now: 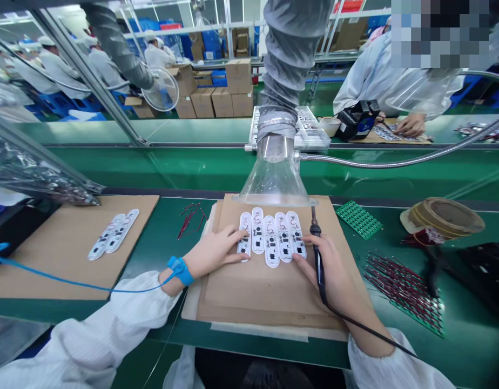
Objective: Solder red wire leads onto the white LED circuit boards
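Several white rounded circuit boards with dark components and thin red wires lie side by side on a brown cardboard sheet. My left hand, in a blue wrist strap, touches the leftmost board with its thumb and forefinger apart. A soldering iron is held in my right hand, its tip pointing away from me. The thumb and a fingertip of that hand also rest at the rightmost board. Above the row hangs a clear fume-extraction hood.
Two similar boards lie on cardboard at left, near loose red wires. At right are a green perforated panel, a wire bundle and a round brown container. A co-worker sits opposite.
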`<state>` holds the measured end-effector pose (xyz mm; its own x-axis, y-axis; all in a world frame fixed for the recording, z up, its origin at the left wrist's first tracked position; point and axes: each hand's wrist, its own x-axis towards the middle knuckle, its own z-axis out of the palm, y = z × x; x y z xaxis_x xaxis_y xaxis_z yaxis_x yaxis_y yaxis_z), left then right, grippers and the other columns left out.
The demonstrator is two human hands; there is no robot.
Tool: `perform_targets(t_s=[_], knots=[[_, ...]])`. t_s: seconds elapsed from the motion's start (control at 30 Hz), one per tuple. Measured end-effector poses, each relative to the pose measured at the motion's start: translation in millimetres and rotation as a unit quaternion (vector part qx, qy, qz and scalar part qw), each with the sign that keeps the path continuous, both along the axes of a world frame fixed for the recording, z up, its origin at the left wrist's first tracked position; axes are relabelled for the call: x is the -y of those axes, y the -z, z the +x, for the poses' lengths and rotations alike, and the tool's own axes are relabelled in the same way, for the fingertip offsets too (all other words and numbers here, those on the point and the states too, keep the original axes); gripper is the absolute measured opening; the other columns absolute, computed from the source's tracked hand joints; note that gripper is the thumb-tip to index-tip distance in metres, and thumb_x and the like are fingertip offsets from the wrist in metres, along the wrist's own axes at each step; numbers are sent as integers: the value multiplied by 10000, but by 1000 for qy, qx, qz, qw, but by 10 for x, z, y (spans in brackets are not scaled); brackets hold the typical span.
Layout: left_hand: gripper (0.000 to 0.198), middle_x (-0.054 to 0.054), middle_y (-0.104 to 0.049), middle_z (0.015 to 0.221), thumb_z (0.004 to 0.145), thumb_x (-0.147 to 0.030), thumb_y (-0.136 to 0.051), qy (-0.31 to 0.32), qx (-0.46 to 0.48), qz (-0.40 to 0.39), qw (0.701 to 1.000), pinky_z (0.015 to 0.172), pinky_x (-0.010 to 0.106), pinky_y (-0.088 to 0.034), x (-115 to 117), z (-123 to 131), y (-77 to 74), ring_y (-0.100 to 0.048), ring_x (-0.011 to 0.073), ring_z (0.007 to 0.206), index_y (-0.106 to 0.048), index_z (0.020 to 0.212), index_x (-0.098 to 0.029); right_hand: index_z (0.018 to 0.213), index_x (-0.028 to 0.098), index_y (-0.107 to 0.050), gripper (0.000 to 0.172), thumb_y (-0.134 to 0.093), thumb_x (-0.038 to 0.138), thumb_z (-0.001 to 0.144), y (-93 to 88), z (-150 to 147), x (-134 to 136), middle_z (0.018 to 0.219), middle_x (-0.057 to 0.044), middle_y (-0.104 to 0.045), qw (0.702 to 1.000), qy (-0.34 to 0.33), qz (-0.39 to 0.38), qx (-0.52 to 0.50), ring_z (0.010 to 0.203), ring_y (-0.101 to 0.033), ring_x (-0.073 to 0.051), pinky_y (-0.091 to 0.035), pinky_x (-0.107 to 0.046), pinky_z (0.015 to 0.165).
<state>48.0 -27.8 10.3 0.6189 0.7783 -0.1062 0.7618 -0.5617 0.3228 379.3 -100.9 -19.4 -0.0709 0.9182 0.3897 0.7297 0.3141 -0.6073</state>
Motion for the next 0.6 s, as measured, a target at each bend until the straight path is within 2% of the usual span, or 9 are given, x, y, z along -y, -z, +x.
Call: perform_targets(t_s=[0.13,0.23,0.3,0.4,0.5,0.6], knots=[[489,90,-713,1245,1124,-594,-620,5,47,-21,999,700,330,-520,-99,17,-16,-725,236,860,-602,1473,-251,1332,291,-652,240,-687,394,1118,-127,2,61,1261,-102,-708,1000,-7,-14,-2,1134,-753,-299,-630,-443,995],[327,20,-664,908,1144,-530,-535,-10,160,-54,986,646,314,-450,-68,96,-83,-618,196,718,-630,1170,-219,1284,301,-682,192,-686,398,1119,-244,-41,113,1203,-86,-722,1000,-3,-20,-13,1067,-764,-283,-642,-405,929],[324,-5,-599,786,1173,-434,-408,7,232,-100,967,644,311,-430,-23,226,-155,-565,181,684,-551,965,-232,1232,304,-708,167,-687,424,1118,-308,-123,129,1147,-79,-730,1000,-2,-20,-22,1034,-763,-282,-644,-395,897],[341,-1,-601,773,1176,-351,-351,78,257,-159,950,664,318,-429,15,503,-257,-550,176,693,-479,880,-242,1190,298,-727,162,-694,439,1117,-377,-307,91,1094,-73,-732,999,-19,-29,-40,1006,-754,-274,-641,-371,844],[321,11,-636,794,1162,-320,-391,125,251,-178,943,688,332,-443,-11,702,-304,-579,182,721,-495,869,-241,1085,278,-733,131,-634,339,1146,-432,-451,-10,1028,-56,-721,996,-50,-42,-53,932,-734,-237,-621,-334,792],[347,13,-673,811,1170,-334,-422,99,254,-208,939,721,327,-476,-72,652,-304,-623,181,763,-581,880,-226,954,261,-712,232,-590,247,1150,-498,-465,-117,937,-36,-702,995,-66,-51,-49,866,-703,-214,-597,-311,766]])
